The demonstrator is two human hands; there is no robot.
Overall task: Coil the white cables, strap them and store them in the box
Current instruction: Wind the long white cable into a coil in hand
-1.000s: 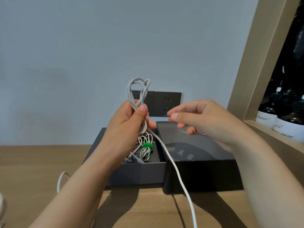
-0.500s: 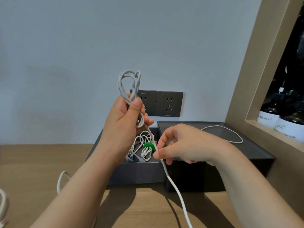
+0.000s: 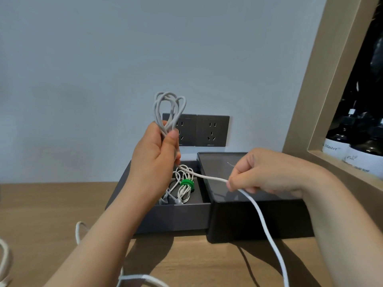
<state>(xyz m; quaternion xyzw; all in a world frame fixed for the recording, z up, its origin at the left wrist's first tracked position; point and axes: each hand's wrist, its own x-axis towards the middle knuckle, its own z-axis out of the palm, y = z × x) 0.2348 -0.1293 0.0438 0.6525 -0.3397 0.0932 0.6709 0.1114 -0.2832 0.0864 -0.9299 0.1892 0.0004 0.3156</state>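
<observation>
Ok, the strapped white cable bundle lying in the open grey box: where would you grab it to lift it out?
Probably at the green strap, coming from above: it cinches all the loops, and the walls of the dark grey box block the sides.

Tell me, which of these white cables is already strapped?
The small coil lying in the open grey box: a green strap binds its middle. The cable looped in the left hand and the loose ones on the table have none.
</observation>
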